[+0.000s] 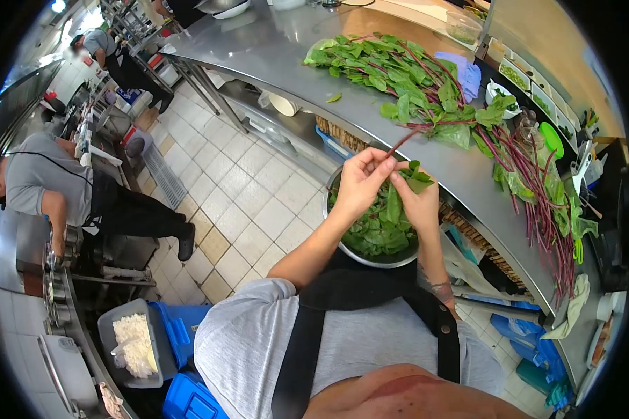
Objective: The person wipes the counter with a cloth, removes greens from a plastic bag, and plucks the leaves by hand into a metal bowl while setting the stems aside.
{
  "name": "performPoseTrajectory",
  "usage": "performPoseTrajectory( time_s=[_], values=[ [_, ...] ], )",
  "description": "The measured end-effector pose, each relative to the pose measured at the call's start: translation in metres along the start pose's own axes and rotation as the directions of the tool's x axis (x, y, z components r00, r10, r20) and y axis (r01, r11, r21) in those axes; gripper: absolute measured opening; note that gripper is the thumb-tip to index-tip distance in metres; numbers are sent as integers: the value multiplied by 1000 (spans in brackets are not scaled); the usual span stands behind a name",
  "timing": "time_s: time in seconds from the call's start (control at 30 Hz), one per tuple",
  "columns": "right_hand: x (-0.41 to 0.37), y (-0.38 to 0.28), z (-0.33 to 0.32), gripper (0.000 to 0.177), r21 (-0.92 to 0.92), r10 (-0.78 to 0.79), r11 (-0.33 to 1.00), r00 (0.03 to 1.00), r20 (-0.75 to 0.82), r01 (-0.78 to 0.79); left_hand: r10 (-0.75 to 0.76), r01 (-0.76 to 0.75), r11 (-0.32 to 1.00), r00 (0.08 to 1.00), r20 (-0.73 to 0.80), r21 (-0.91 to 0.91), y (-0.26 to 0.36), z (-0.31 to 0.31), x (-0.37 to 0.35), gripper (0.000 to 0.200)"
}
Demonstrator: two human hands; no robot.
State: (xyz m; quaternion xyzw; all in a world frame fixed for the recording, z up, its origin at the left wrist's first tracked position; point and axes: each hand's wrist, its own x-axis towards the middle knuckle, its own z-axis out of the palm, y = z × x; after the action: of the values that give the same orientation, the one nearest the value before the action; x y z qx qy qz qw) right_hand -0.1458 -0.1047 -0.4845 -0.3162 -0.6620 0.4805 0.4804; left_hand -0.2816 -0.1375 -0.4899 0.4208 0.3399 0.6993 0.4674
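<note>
My left hand (361, 183) pinches a dark red stem (403, 143) that slants up toward the counter. Right beside it, my right hand (416, 199) has its fingers closed on green leaves (394, 204). Both hands are over a metal bowl (383, 263) filled with loose green leaves, held close to my apron. On the steel counter beyond lies a large pile of leafy greens with red stems (398, 70). Farther right is a bundle of long red stems (541, 202), mostly bare, with some leaves.
A blue cloth (466, 75) and a bright green round item (551, 140) lie near the greens. Two people in grey shirts (45, 174) stand at the left. Behind me is a grey tub (109, 328) of white food. Shelves run under the counter (258, 42).
</note>
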Motion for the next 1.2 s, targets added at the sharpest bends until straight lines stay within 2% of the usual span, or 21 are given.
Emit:
performPoseTrajectory(
  time_s=[0.07,0.1,0.2,0.33,0.5,0.6,0.67,0.73,0.8,0.83,0.9,1.0,1.03,1.07,1.1,1.13,1.2],
  values=[
    [5,6,-6,13,-15,8,1000,1000,-14,-9,-111,109,994,990,83,24,11,-5,-1,19],
    [6,5,-10,13,-65,6,998,1000,-20,-7,-159,162,987,983,87,-25,16,-4,-4,24],
    [9,5,-18,14,-224,-100,967,990,104,121,-71,50,984,991,114,171,16,-8,-5,20],
    [9,6,-15,14,-247,-63,965,993,97,85,-22,-20,867,997,78,499,24,-6,-5,18],
    [12,12,-18,14,-199,-49,978,994,94,67,23,-43,839,999,43,543,24,-4,-7,15],
    [10,7,-13,16,-291,-84,953,996,23,87,70,-72,790,997,27,609,23,1,-9,15],
    [3,3,-3,20,-356,-176,923,982,-62,143,141,-115,747,990,14,654,21,4,-9,15],
    [-1,4,5,23,-439,-274,880,949,-158,181,235,-172,698,972,5,695,19,8,-11,16],
    [-3,13,12,25,-535,-378,822,890,-256,195,273,-189,722,962,-23,665,18,17,-16,15],
    [-3,13,11,26,-516,-361,837,894,-265,185,292,-197,733,956,-40,651,18,19,-17,15],
    [-3,13,8,27,-475,-328,864,902,-282,167,335,-202,671,941,-48,713,22,17,-16,13],
    [-3,12,-1,28,-435,-320,851,947,15,294,482,-272,551,876,-35,789,35,8,-6,9],
    [-7,8,-3,36,-441,-179,871,976,123,215,523,-290,488,852,-10,823,41,5,-1,8],
    [-10,17,-7,60,-519,-51,834,962,268,189,547,-317,509,837,-16,800,44,5,5,10],
    [-19,20,-9,71,-625,86,768,945,317,139,562,-357,501,827,18,789,48,8,12,12],
    [-27,17,-6,83,-721,232,687,911,340,94,577,-399,494,815,52,772,52,16,19,14],
    [-36,28,-7,97,-760,479,650,758,443,33,551,-461,563,828,104,686,63,52,30,17]
  ],
)
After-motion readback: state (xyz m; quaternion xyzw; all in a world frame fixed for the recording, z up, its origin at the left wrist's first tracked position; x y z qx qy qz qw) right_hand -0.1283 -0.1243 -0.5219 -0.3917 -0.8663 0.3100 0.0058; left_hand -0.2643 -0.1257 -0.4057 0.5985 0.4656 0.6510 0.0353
